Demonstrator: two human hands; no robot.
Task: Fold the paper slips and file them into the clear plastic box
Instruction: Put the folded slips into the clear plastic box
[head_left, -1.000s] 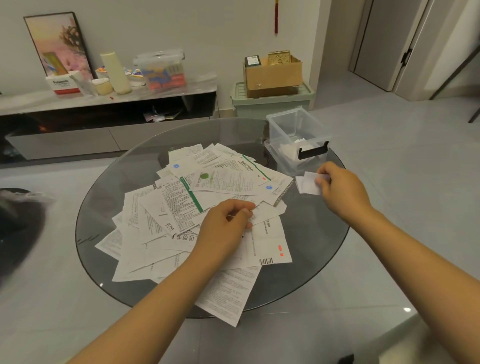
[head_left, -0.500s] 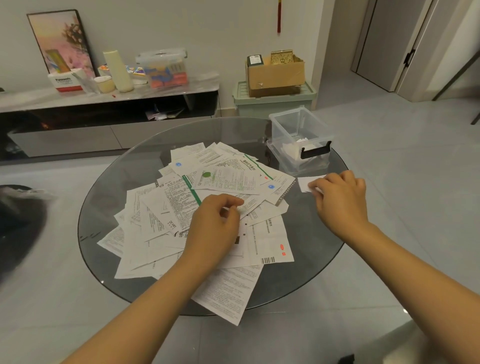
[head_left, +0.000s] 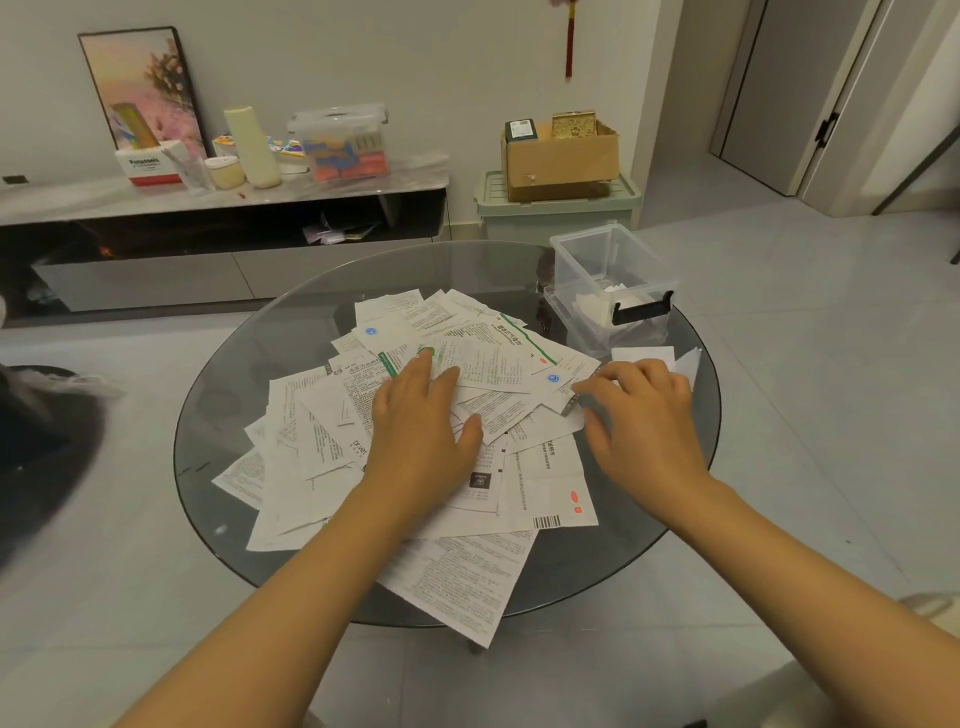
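While a few folded slips already sit in the clear plastic box (head_left: 608, 283), most of the job's still ahead.
Big loose pile of paper slips (head_left: 415, 441) covers the middle of the round glass surface (head_left: 249, 374). Left hand (head_left: 421, 421) rests flat and spread on it; right hand (head_left: 641, 415) hovers, fingers relaxed, at the pile's right edge, holding nothing. One folded slip (head_left: 644, 355) lies just beside the box near the rim, so not much room there.

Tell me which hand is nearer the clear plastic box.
Right. The right hand lies just in front of the clear plastic box, at the right edge of the paper pile. The left hand lies flat on the pile's middle, farther left of the box.
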